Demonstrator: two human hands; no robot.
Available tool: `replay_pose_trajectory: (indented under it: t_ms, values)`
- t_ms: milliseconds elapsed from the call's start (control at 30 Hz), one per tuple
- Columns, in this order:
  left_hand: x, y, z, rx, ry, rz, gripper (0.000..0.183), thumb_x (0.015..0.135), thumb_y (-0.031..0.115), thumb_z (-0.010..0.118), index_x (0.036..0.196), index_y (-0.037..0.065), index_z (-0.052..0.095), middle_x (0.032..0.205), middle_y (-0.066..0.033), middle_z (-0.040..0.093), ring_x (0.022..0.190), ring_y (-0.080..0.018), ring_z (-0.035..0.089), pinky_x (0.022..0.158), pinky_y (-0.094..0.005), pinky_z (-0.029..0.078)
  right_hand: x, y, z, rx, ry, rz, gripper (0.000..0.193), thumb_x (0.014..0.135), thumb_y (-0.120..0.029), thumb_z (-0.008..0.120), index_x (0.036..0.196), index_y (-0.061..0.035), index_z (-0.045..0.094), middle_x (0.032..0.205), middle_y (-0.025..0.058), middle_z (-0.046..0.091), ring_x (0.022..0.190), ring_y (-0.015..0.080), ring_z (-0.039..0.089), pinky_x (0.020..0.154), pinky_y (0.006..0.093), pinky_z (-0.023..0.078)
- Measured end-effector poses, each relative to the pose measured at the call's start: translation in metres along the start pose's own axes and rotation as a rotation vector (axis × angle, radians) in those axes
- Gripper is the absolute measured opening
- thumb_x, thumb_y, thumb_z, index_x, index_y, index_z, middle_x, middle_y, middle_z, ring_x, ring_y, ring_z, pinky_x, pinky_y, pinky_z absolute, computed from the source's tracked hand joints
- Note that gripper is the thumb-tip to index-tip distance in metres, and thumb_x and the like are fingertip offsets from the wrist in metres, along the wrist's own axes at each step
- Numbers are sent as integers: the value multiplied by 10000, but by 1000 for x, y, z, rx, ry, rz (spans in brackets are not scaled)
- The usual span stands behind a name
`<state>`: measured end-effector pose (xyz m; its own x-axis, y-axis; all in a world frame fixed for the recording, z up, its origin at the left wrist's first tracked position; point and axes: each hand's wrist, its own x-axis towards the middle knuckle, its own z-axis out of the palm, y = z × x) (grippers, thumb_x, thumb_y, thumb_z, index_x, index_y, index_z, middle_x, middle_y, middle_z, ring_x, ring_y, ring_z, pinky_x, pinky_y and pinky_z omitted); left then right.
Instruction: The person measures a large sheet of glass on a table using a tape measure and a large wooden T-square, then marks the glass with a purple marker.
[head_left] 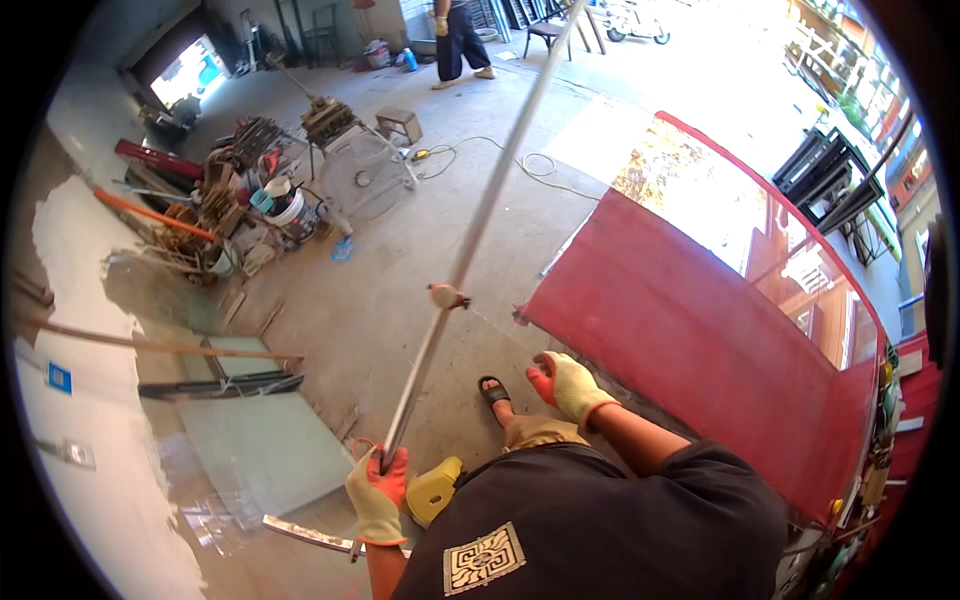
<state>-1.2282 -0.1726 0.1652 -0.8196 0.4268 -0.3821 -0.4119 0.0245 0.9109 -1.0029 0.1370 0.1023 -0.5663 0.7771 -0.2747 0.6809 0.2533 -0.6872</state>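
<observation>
My left hand (379,496), in a pale glove with a red palm, is wrapped round the lower end of a long silvery metal bar (490,195). The bar slants up and away to the top of the view. Partway along it sits a small round cream and reddish piece (447,296). My right hand (570,386), gloved alike, is held in front of me with fingers curled together, apart from the bar. A faint thin line runs from the round piece toward it; what its fingers hold is too small to name.
At right stands a table (690,330) with a red cover and a glossy glass sheet (715,200). Glass panes (265,450) lie at lower left, by a yellow stool (434,490). Further off are a floor fan (362,178), buckets (290,212), a cable (545,170) and another person (460,45).
</observation>
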Motion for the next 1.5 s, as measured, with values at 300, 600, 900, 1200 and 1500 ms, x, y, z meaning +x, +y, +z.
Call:
replay_pose_trajectory:
  t_ms: [300,600,900,1200,1500]
  values:
    - [146,55,-46,205,84,170,290,980,-9,734,1237,-65,612,1171,-89,643,961,-149,641,935,-318,613,207,-48,31,-197,85,142,548,985,-419,693,1421,-93,624,1416,179,636,1321,385,605,1100,494,499]
    - [328,105,-58,177,13,254,292,972,99,784,1185,-55,656,1009,-85,643,874,-128,617,873,-349,610,316,-29,56,-389,270,421,687,956,-452,712,1500,-75,530,1612,237,446,1502,427,413,1208,571,369]
    - [535,194,-40,59,-144,146,230,979,25,779,1171,-61,686,1044,-68,741,898,-111,664,876,-261,573,336,-51,81,-441,241,729,901,1015,-620,545,1690,-81,287,1764,225,211,1634,410,187,1312,571,164]
    - [687,248,34,712,-307,148,342,981,308,825,1023,-17,729,832,21,697,764,-67,570,736,-260,504,352,-65,100,-387,366,934,834,1026,-568,576,1677,-108,330,1758,201,246,1632,399,193,1299,578,205]
    - [797,256,137,534,-418,256,221,1039,253,755,1093,46,698,862,36,649,749,-59,558,670,-221,447,408,-95,99,-496,461,1186,828,1051,-643,483,1669,-107,349,1732,230,298,1591,444,285,1266,584,277]
